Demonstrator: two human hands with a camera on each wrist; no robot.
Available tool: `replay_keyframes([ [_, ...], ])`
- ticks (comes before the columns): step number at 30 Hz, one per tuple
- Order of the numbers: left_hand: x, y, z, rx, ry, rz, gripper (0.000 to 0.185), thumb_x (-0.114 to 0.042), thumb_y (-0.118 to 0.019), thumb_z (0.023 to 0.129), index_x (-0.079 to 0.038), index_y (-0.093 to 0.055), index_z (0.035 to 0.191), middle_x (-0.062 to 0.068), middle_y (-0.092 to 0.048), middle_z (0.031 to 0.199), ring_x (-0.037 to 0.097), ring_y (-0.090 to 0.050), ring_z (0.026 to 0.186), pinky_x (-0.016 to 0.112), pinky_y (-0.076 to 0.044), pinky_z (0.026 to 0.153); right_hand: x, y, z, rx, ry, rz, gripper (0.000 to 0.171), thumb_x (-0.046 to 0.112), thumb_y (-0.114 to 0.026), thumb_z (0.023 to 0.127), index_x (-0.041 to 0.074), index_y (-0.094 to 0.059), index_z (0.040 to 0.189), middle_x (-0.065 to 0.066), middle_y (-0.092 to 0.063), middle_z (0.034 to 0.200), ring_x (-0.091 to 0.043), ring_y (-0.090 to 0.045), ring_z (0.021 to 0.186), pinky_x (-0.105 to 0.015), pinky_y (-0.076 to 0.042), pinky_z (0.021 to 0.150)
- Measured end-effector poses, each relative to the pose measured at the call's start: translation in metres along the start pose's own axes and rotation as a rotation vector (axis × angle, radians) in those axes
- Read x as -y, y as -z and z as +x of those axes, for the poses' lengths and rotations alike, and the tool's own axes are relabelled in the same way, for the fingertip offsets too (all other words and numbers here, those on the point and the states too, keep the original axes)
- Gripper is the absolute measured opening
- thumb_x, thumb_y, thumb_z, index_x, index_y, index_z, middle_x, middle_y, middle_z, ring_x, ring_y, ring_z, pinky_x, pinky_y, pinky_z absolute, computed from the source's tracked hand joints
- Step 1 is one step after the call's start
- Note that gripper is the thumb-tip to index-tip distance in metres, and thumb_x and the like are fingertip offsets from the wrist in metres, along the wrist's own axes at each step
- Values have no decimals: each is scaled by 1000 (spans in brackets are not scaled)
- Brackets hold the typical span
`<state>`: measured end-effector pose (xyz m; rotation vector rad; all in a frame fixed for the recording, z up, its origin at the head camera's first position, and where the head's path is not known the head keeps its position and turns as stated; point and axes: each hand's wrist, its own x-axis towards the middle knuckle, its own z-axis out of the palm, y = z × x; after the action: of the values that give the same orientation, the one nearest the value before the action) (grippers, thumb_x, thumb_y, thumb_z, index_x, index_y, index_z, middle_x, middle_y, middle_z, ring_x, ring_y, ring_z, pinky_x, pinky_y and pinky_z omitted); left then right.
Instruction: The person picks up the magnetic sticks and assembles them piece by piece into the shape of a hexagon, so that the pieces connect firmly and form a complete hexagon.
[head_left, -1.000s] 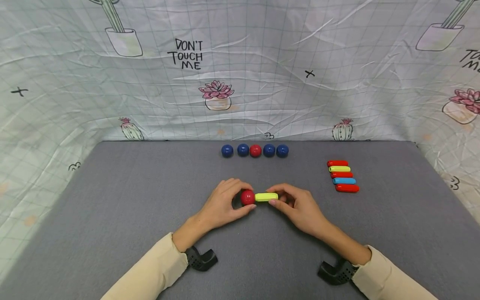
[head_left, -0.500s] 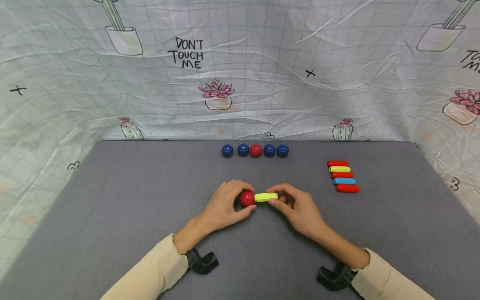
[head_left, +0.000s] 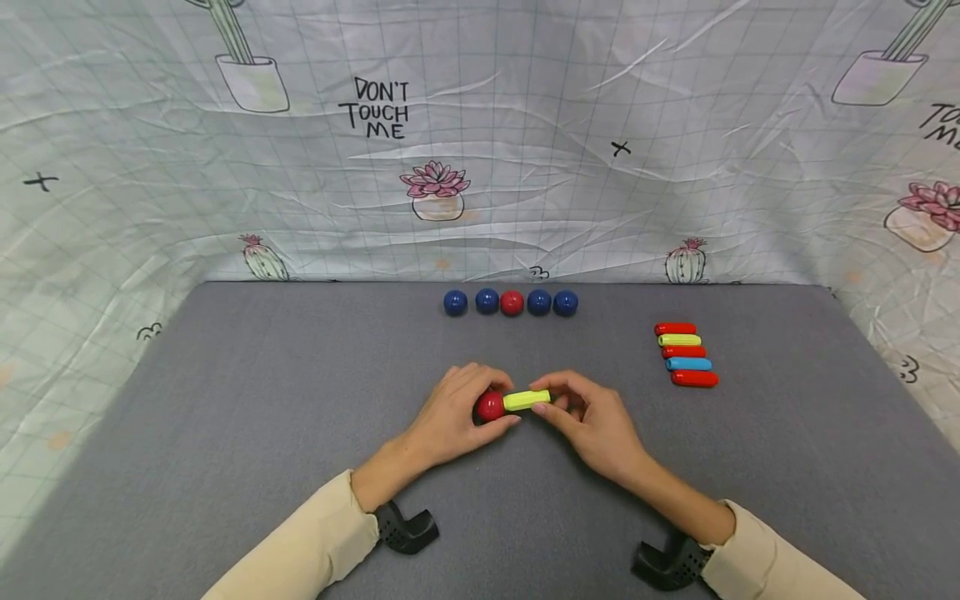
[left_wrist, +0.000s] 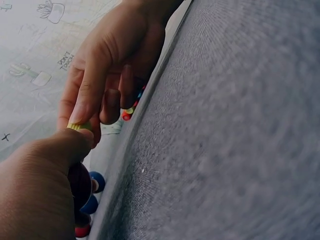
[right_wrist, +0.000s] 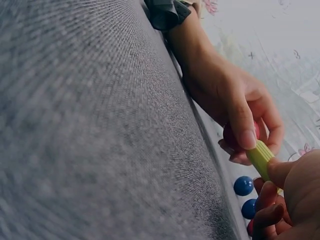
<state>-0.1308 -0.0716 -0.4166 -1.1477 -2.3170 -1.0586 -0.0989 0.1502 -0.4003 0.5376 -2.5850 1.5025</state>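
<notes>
In the head view, my left hand holds a glossy red ball, with its fingers and thumb curled around it. My right hand pinches the right end of a short yellow-green ribbed stick between thumb and fingers. The stick's left end meets the ball, and the two lie nearly in line, the right end tipped slightly away from me. From the right wrist, the stick shows running between both hands, its far end at the left thumb. In the left wrist view the thumb hides most of the stick.
At the back of the grey table stands a row of several balls, blue with one red in the middle. To the right lie several sticks, red, yellow-green and blue. A printed cloth hangs behind.
The ball and stick have shifted slightly left and towards me, and the stick has tilted. My left fingertips now reach further past the ball along the stick; both hands keep their hold.
</notes>
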Motion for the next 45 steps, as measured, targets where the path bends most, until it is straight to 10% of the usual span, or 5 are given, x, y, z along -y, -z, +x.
replay_keyframes([
  [10,0,-2,1,-35,-36,-23,23,-20,-76,82,-13,-64,101,-6,-64,91,7,-52,77,26,-36,65,23,2,2,27,-21,33,20,4,-69,87,5,-66,107,-5,-59,70,-10,-45,52,-22,-36,45],
  [17,0,-2,1,-60,-8,-25,21,-20,-75,83,-13,-66,100,-6,-64,89,7,-52,75,26,-35,66,10,10,5,65,-55,11,20,20,-63,94,12,-64,113,-4,-63,76,-16,-55,60,-26,-41,50],
  [36,4,-1,-2,-104,32,-59,26,-16,-74,84,-12,-71,110,-3,-70,99,8,-62,86,29,-40,68,-27,40,74,-261,-113,-42,34,27,-60,96,7,-58,123,-6,-62,109,-26,-63,73,-24,-41,50],
  [45,3,-1,1,-124,34,-50,27,-14,-76,83,-11,-72,109,-3,-70,98,8,-61,84,29,-39,67,-49,35,89,-229,5,-176,30,19,-64,94,13,-62,123,-9,-56,119,-18,-53,81,-33,-40,66],
])
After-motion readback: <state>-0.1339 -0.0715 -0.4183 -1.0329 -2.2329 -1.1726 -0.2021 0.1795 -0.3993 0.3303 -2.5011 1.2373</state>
